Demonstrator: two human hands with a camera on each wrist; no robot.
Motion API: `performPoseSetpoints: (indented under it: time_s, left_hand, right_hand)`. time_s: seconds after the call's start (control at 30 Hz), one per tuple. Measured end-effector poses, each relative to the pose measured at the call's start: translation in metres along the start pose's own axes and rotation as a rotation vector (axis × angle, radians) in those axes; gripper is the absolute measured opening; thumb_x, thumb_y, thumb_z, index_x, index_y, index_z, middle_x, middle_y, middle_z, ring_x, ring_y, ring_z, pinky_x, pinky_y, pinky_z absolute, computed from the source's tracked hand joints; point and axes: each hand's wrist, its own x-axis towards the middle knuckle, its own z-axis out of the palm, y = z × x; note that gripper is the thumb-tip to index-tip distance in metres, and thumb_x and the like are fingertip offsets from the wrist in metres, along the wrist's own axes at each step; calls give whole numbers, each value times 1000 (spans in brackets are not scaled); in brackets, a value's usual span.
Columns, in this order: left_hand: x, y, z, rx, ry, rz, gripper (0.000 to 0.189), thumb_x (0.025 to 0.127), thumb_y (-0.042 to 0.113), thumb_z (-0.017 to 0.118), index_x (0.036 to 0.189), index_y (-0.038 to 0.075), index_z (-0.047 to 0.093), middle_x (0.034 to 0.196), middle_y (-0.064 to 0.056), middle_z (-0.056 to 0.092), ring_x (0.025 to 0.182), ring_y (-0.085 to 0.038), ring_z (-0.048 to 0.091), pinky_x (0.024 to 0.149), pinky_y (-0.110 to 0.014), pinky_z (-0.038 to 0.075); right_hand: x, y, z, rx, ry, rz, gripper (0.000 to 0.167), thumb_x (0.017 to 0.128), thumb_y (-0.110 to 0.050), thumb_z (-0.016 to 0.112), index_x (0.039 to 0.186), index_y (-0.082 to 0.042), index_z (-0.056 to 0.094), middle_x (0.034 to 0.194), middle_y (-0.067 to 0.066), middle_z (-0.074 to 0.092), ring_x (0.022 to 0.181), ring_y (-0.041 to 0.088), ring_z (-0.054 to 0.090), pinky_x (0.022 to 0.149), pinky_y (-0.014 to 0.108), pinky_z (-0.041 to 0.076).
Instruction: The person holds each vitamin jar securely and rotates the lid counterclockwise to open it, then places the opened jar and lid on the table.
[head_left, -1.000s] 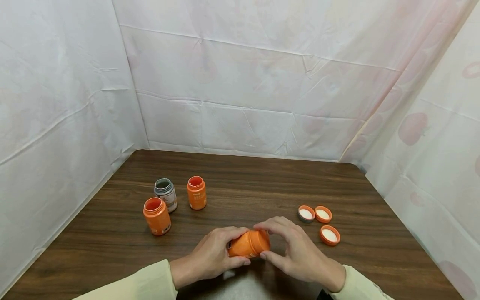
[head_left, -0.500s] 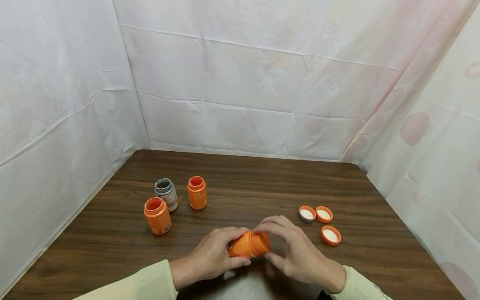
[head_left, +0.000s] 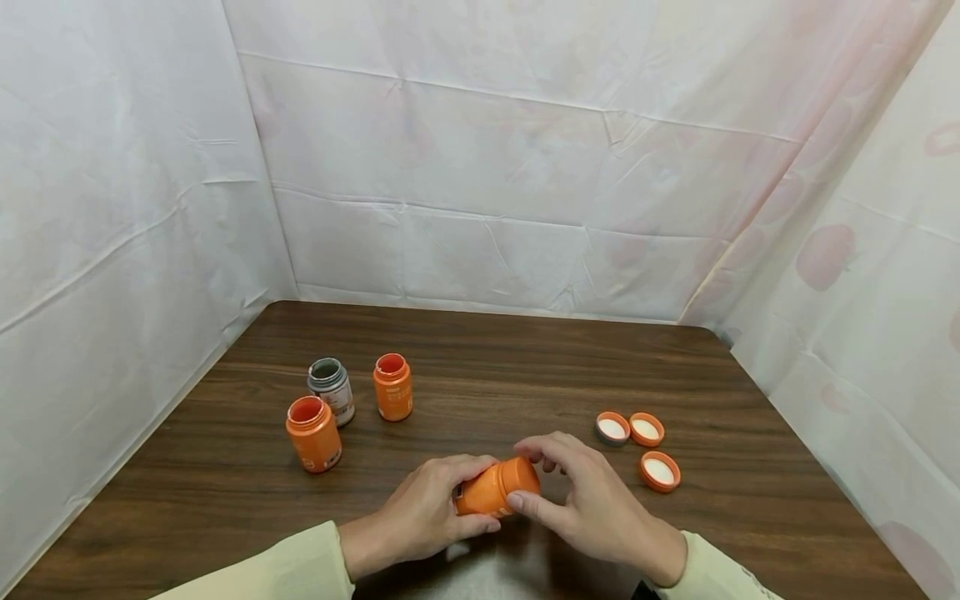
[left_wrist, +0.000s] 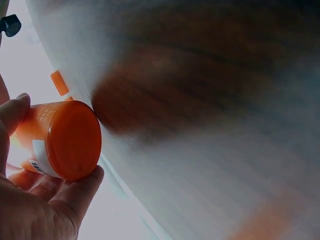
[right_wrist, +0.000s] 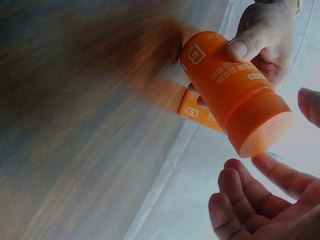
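Observation:
My left hand [head_left: 423, 508] grips an orange pill bottle [head_left: 482, 493] that lies tilted over the table's front, its capped end to the right. In the right wrist view, white print runs along the bottle [right_wrist: 225, 75], and its orange screw cap [right_wrist: 260, 125] is on. Around that cap my right hand [head_left: 600, 508] is spread, thumb and fingers loosely bent. One fingertip is at the cap's edge in the right wrist view, while the thumb [right_wrist: 311, 106] stands apart from it. The left wrist view shows the bottle's round base [left_wrist: 75, 140] between the left thumb and fingers.
On the left stand an orange uncapped bottle [head_left: 315, 442], a grey uncapped bottle [head_left: 341, 402] and another orange one [head_left: 394, 398]. To the right lie a grey-sided cap [head_left: 612, 428] and two orange caps [head_left: 647, 429], white insides up. White sheeting [head_left: 480, 167] walls the dark wooden table.
The right fingers, earlier on the cap, have loosened from it, and the thumb has come up along its near side. The left hand and bottle have hardly moved.

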Motion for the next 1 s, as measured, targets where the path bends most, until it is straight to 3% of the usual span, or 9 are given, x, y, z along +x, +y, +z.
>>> performPoseSetpoints:
  time_s: [0.17, 0.47, 0.77, 1.0]
  left_hand:
    - [0, 0, 0, -8, -2, -8, 47, 84, 27, 88, 125, 32, 65, 104, 16, 65, 84, -2, 59, 74, -23, 51]
    - [0, 0, 0, -7, 0, -2, 49, 83, 25, 88, 126, 31, 65, 106, 16, 66, 86, -1, 60, 76, -23, 51]
    - [0, 0, 0, -7, -3, -3, 48, 83, 26, 88, 125, 32, 65, 105, 16, 66, 85, -1, 60, 76, -23, 51]
    - [0, -1, 0, -17, -7, 2, 47, 84, 25, 88, 125, 32, 65, 105, 16, 65, 85, -2, 60, 75, -23, 51]
  right_hand:
    - [1, -1, 2, -9, -22, 94, 40, 92, -50, 75, 119, -21, 68, 96, -18, 63, 81, 10, 58, 68, 29, 51]
    - [3, -2, 3, 12, -30, 154, 32, 93, -49, 73, 111, -22, 70, 87, -18, 62, 74, 11, 59, 63, 26, 50]
    - [4, -2, 2, 24, -48, 148, 30, 93, -45, 75, 111, -22, 70, 89, -19, 64, 76, 11, 60, 66, 28, 52]
    - [4, -1, 1, -1, -38, 73, 32, 90, -38, 81, 114, -22, 69, 94, -20, 63, 79, 7, 58, 68, 29, 52]
